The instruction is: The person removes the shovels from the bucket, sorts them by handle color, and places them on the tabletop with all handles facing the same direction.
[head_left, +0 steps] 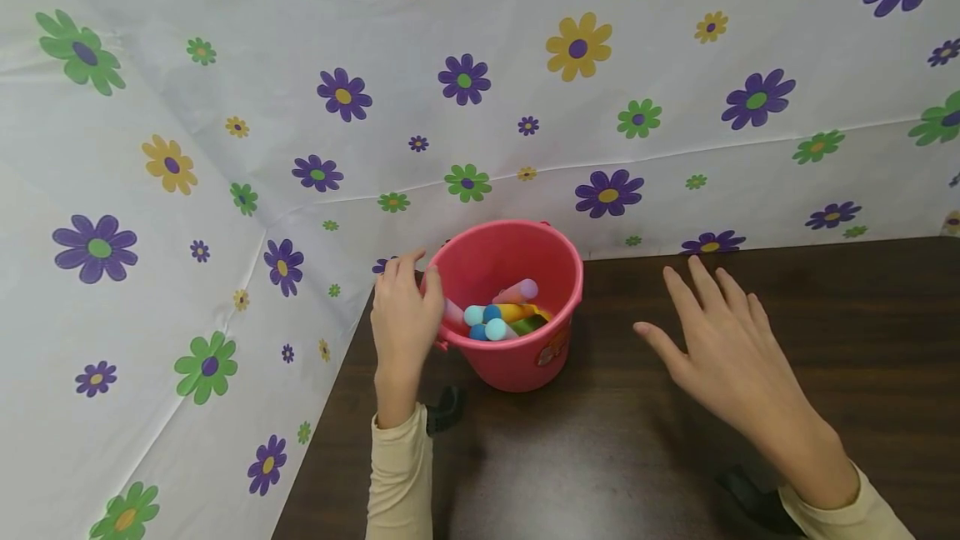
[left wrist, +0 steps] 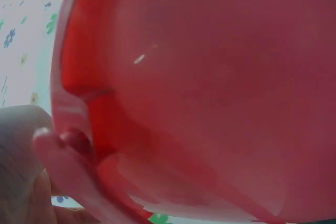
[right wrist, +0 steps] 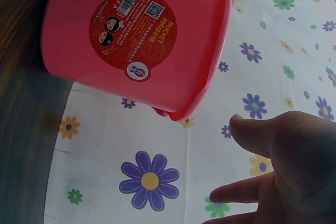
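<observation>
A pink plastic bucket (head_left: 504, 369) stands upright on the dark table. Several coloured rounded sticks lie inside it, among them an orange one (head_left: 517, 312) with a blue end and one with a lilac end (head_left: 527, 290). My left hand (head_left: 405, 315) is at the bucket's left side, thumb right at the rim, fingers relaxed and outside it. In the left wrist view this hand (left wrist: 21, 156) shows behind the rim and handle. My right hand (head_left: 723, 348) hovers over the table, right of the bucket and apart from it, fingers spread, holding nothing.
White cloth with printed flowers (head_left: 510, 140) hangs behind the table and down its left side. The dark wooden tabletop (head_left: 555, 457) spreads in front of the bucket and to its right. A round red label (right wrist: 134, 35) is stuck on the bucket's side.
</observation>
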{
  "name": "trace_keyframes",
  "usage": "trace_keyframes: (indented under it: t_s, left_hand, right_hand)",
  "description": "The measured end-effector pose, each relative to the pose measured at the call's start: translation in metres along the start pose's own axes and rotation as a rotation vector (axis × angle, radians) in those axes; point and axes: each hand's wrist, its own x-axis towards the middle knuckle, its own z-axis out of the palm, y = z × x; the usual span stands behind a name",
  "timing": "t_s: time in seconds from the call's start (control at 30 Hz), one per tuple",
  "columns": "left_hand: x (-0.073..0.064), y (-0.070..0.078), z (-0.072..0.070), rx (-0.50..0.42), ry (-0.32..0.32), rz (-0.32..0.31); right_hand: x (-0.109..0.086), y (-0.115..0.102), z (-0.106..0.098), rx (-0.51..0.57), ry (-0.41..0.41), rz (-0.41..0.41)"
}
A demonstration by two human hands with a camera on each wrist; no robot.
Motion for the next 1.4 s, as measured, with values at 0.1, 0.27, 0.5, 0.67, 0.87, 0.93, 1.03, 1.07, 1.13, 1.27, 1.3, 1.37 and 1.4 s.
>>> trace_keyframes:
  t_s: [0.1, 0.27, 0.5, 0.67, 0.87, 0.93, 1.03, 1.07, 1.13, 1.27, 1.3, 1.37, 1.4]
  left_hand:
    - [0.002, -0.004, 0.003, -0.048, -0.013, -0.026]
    - [0.004, -0.007, 0.008, -0.081, -0.029, -0.055]
    - [0.006, -0.01, 0.014, -0.082, -0.043, -0.06]
    - [0.007, -0.013, 0.015, -0.094, -0.046, -0.066]
    - [0.009, -0.016, 0.016, -0.099, -0.059, -0.063]
    - [0.009, -0.017, 0.016, -0.106, -0.067, -0.065]
    - [0.01, -0.019, 0.016, -0.127, -0.085, -0.079]
    - [0.01, -0.019, 0.016, -0.135, -0.093, -0.087]
    - [0.011, -0.02, 0.016, -0.156, -0.108, -0.106]
    - [0.012, -0.022, 0.017, -0.204, -0.14, -0.145]
    - [0.012, -0.023, 0.017, -0.218, -0.147, -0.154]
    - [0.013, -0.025, 0.017, -0.243, -0.163, -0.169]
    - [0.014, -0.026, 0.017, -0.256, -0.171, -0.177]
  right_hand:
    - [0.0, 0.0, 0.0, 0.002, 0.007, -0.002]
    - [-0.001, 0.0, 0.001, 0.004, 0.015, -0.002]
    - [-0.001, 0.0, 0.001, 0.007, 0.022, -0.004]
    - [-0.001, 0.0, 0.002, 0.005, 0.024, -0.005]
    - [-0.001, -0.001, 0.002, 0.01, 0.017, -0.008]
    - [-0.001, -0.001, 0.002, 0.01, 0.015, -0.01]
    - [-0.001, -0.001, 0.002, 0.01, 0.013, -0.012]
    - [-0.001, -0.001, 0.003, 0.01, 0.012, -0.011]
    - [-0.001, -0.001, 0.003, 0.011, 0.006, -0.009]
    - [-0.001, -0.002, 0.003, 0.01, -0.007, -0.005]
    - [-0.001, -0.002, 0.003, 0.009, -0.008, -0.005]
    - [-0.001, -0.003, 0.003, 0.01, -0.006, -0.007]
    - [-0.001, -0.004, 0.003, 0.011, -0.005, -0.007]
